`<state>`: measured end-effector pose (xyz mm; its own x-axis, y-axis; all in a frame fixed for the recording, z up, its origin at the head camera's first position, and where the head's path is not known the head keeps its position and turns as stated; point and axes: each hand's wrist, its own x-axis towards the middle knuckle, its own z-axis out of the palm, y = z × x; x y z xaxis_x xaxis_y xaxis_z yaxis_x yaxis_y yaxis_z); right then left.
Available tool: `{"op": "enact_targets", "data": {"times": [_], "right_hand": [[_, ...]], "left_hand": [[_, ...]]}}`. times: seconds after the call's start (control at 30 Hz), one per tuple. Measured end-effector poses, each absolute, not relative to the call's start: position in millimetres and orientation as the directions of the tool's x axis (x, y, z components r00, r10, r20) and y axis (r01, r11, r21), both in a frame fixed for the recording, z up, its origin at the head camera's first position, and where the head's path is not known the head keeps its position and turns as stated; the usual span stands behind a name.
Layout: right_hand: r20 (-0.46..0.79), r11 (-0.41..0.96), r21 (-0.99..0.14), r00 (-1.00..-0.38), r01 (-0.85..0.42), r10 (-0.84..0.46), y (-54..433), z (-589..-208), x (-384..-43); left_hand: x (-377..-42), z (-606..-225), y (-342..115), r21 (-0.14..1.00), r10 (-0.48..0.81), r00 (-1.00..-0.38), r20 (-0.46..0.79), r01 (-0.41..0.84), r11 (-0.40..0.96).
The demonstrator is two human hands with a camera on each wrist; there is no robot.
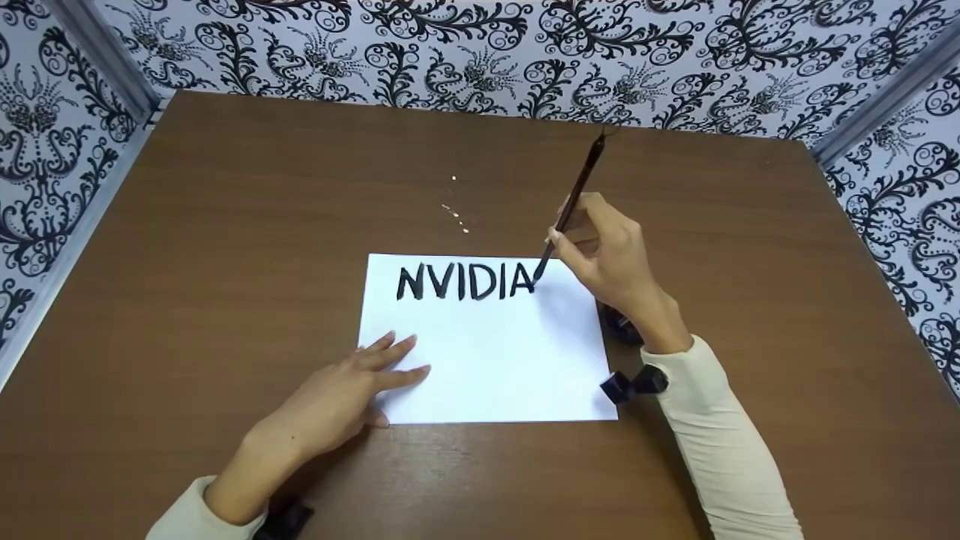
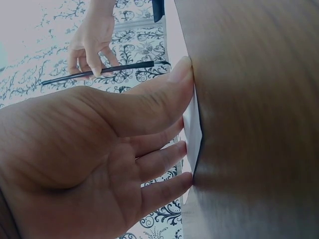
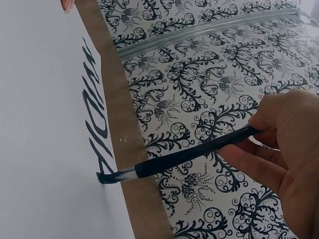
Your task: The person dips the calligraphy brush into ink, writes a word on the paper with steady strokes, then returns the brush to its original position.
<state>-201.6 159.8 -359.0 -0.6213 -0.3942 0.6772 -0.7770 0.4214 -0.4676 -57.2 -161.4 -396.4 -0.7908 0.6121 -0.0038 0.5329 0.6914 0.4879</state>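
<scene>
A white sheet of paper [image 1: 495, 360] lies on the brown table, with black hand-painted letters reading NVIDIA [image 1: 484, 282] along its top. My right hand [image 1: 619, 259] pinches a dark calligraphy brush [image 1: 582, 178] between thumb and fingers, its handle slanting up and away. In the right wrist view, the blackened bristles [image 3: 112, 177] touch the paper at the foot of the final A; their base looks pale. My left hand [image 1: 330, 401] rests with fingers spread on the paper's lower left corner. Seen from the left wrist, its thumb [image 2: 179, 72] sits by the paper's edge.
A dark round object [image 1: 621, 327] stands right of the paper, partly hidden by my right wrist. Small pale specks [image 1: 455, 215] dot the table [image 1: 262, 225] beyond the sheet. Black-and-white patterned surfaces [image 1: 480, 60] border the table's far edge and sides.
</scene>
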Motion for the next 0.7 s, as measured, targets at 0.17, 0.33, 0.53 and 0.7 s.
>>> {"op": "enact_targets", "data": {"times": [0.17, 0.33, 0.53, 0.7], "right_hand": [[0.67, 0.432, -0.468, -0.629, -0.771, -0.394, 160, -357, -201], [0.684, 0.406, -0.507, -0.641, -0.761, -0.348, 163, -348, -197], [0.729, 0.359, -0.552, -0.645, -0.752, -0.229, 175, -328, -191], [0.705, 0.325, -0.642, -0.701, -0.695, -0.107, 190, -308, -182]], "left_hand": [[-57, -397, -161, 0.487, 0.613, -0.79, 0.008, 0.539, 0.688], [-56, -396, -162, 0.492, 0.619, -0.785, 0.018, 0.546, 0.678], [-57, -396, -161, 0.491, 0.619, -0.786, 0.01, 0.543, 0.681], [-57, -396, -160, 0.484, 0.617, -0.787, 0.006, 0.542, 0.687]]}}
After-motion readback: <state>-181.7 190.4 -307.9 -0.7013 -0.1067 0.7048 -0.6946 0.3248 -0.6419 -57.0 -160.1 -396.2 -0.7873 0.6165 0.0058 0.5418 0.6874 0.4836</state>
